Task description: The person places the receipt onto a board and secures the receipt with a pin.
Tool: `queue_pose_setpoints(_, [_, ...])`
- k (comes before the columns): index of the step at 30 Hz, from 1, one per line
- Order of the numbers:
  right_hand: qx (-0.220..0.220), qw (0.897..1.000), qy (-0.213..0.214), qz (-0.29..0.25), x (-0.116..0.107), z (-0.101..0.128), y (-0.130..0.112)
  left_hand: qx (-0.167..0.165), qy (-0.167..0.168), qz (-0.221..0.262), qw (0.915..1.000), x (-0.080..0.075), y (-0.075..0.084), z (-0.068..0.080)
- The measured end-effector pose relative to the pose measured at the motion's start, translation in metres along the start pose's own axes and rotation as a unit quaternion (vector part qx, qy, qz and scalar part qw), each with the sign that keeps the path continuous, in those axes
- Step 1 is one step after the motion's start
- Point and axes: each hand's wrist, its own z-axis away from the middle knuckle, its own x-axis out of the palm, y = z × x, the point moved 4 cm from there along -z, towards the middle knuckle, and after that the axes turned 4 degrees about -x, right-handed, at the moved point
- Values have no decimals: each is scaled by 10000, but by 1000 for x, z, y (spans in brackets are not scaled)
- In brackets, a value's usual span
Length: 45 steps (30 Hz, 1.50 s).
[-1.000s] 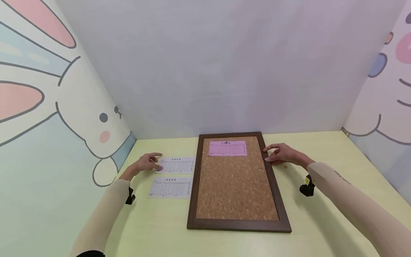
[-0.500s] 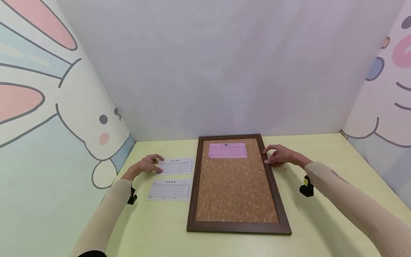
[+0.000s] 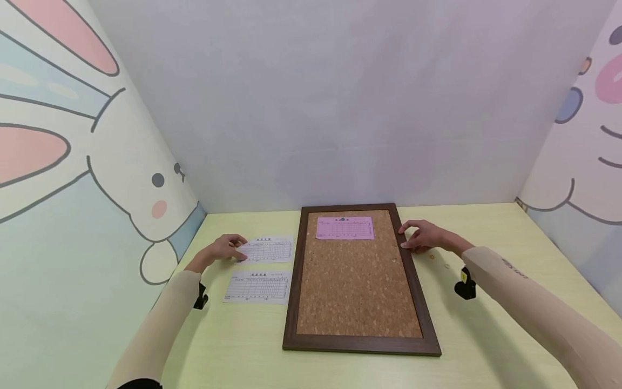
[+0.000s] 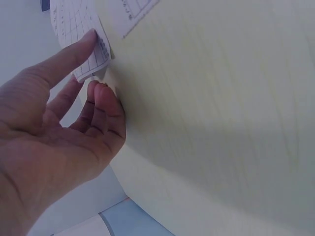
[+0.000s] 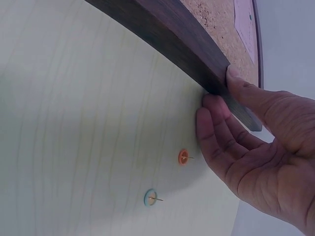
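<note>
My left hand pinches the left edge of the upper white printed form. In the left wrist view the thumb lies on top of the paper, a finger is under it, and the edge is raised. A second white form lies flat just below. My right hand holds the right side of the brown-framed corkboard, its thumb on the frame and the other fingers against the outer side. Near the board's top is a pink form with a dark green pushpin at its upper edge.
Two thumbtacks lie on the pale table by the right hand: an orange one and a teal-rimmed one, both with points showing. A grey wall stands behind, and cartoon-painted walls flank both sides.
My left forefinger has drawn in from above the form to its upper left corner, closing toward the thumb. The right hand stays on the frame, and the view has tipped slightly.
</note>
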Motion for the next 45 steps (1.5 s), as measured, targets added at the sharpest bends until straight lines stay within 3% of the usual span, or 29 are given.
queue_pose_setpoints(8, [-12,9998,-33,184,0,0,2,-250,17,149,9996,1,0,2])
queue_pose_setpoints(14, [-24,9998,6,178,0,-1,2,-334,287,344,9984,0,-1,2])
queue_pose_setpoints(20, [1,9998,25,190,3,-1,0,-641,550,742,9937,-10,-9,8])
queue_pose_setpoints(24, [-88,9995,73,304,2,-1,-1,-639,568,1195,9891,-19,-9,13])
queue_pose_setpoints(30, [-249,9972,58,702,-3,3,-8,-440,731,1838,9793,-30,8,26])
queue_pose_setpoints(38, [-569,9926,683,831,-6,7,-35,-94,871,2175,9721,-41,47,38])
queue_pose_setpoints(45, [-711,9950,677,187,10,4,-62,218,499,2574,9648,-23,84,37])
